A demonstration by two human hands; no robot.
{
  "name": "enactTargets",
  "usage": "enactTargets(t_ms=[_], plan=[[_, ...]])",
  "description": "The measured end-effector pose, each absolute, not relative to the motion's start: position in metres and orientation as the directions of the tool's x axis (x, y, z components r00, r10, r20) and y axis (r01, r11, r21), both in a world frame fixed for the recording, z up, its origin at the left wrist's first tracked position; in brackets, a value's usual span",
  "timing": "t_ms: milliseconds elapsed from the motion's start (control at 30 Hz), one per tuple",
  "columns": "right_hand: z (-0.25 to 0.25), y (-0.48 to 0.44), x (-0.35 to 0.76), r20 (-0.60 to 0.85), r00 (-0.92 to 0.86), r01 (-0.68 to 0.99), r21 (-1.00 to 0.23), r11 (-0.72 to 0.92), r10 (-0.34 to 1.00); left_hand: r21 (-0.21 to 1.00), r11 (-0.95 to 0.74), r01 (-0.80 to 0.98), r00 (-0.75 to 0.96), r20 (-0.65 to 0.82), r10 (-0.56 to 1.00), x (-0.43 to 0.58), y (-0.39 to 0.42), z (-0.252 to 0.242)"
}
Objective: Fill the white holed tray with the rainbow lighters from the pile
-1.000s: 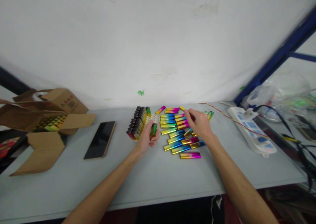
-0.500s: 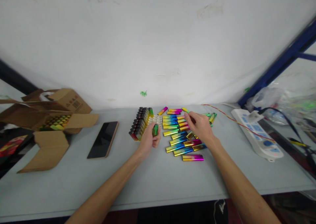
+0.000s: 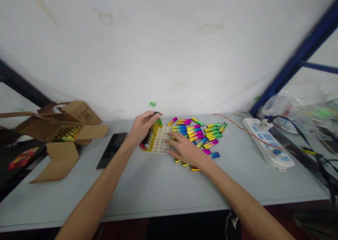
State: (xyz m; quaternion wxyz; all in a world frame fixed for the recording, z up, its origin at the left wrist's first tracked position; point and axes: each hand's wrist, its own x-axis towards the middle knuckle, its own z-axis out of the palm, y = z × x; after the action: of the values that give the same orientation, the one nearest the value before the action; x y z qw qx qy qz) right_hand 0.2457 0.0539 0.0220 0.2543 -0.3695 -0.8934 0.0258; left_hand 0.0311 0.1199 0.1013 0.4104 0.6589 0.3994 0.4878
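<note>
A pale tray (image 3: 159, 146) with rows of round holes holds several shiny upright pieces (image 3: 152, 141), lighter-shaped, with black tops and yellow-green sides. At the tray's back row, the thumb and fingers of my left hand (image 3: 141, 127) pinch a black-topped lighter-shaped piece (image 3: 156, 112); its lower part is hard to see. My right hand (image 3: 185, 148) rests with spread fingers on the tray's right edge, holding nothing. Loose lighter-shaped pieces (image 3: 195, 134), in metallic yellow, pink, blue and green, lie to the right, partly under that hand.
A black phone (image 3: 112, 150) lies left of the tray, partly behind my left forearm. An open cardboard box (image 3: 63, 159) with more upright pieces stands farther left. On the right are a white power strip (image 3: 266, 141), a red-yellow wire (image 3: 243, 128) and plastic bags (image 3: 285, 102). A wall (image 3: 169, 56) rises behind.
My left hand has moved from the tray's front, where it held a green-ended piece, up to the back row. My right hand has left the loose pieces and come left onto the tray's edge.
</note>
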Motion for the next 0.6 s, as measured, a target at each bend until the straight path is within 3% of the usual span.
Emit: enactTargets(t_ms=[100,200,367,600], plan=[[0.013,0.052,0.235,0.387,-0.634,0.655,-0.192,0.731,0.67,0.777,-0.493,0.393,0.306,0.395,0.866,0.019,0.14,0.101],[0.009,0.052,0.232,0.356,-0.631,0.672,-0.193,0.715,0.689,0.576,-0.583,0.573,0.455,0.368,0.811,0.011,0.153,0.1],[0.01,0.053,0.232,0.346,-0.627,0.678,-0.199,0.708,0.698,0.398,-0.641,0.657,0.573,0.289,0.767,0.007,0.17,0.093],[0.007,0.056,0.229,0.352,-0.614,0.692,-0.19,0.696,0.707,0.272,-0.683,0.678,0.639,0.24,0.73,0.011,0.182,0.091]])
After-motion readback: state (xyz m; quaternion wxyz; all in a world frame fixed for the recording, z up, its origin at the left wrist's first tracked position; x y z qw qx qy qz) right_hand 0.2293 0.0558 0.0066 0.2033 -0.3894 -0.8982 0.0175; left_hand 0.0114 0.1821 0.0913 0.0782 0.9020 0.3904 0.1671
